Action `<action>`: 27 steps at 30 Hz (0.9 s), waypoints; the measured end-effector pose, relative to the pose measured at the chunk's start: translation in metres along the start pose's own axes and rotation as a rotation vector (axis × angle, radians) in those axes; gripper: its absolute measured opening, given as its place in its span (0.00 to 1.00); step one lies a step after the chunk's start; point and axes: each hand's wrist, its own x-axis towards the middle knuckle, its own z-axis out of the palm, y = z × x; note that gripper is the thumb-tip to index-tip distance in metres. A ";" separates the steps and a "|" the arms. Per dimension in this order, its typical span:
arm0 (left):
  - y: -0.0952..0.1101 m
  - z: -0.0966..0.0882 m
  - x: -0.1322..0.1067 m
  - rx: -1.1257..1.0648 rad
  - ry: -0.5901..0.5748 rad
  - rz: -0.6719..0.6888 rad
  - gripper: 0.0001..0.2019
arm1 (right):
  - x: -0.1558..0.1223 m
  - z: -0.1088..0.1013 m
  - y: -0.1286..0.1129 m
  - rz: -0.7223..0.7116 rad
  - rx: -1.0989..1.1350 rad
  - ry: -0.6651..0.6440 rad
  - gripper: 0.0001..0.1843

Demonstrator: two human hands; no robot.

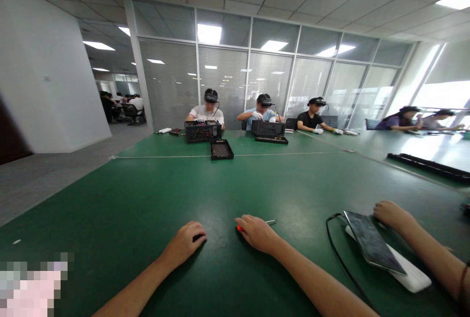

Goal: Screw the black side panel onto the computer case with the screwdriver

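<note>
My left hand (pixel 184 244) rests on the green table (pixel 147 199) with its fingers curled over a small dark thing I cannot make out. My right hand (pixel 257 232) lies just to its right, closed around a small screwdriver (pixel 270 221). A bit of the tool's red handle shows at the thumb and its metal tip points right. The two hands are about a hand's width apart.
Another person's hand (pixel 392 214) reaches in from the right beside a dark tablet (pixel 370 241) lying on a white block (pixel 416 278), with a black cable (pixel 336 248). Across the table, several people work by black cases (pixel 202 132) and a tray (pixel 221 150).
</note>
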 end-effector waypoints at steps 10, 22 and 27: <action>-0.005 0.002 0.000 -0.012 0.017 0.007 0.11 | 0.000 -0.003 -0.001 -0.008 0.010 -0.005 0.17; -0.001 0.000 -0.002 -0.020 0.019 -0.002 0.09 | 0.000 0.002 0.000 -0.007 -0.016 -0.002 0.17; -0.001 0.000 -0.001 -0.030 0.016 0.006 0.09 | 0.000 0.001 0.000 -0.005 -0.004 0.001 0.17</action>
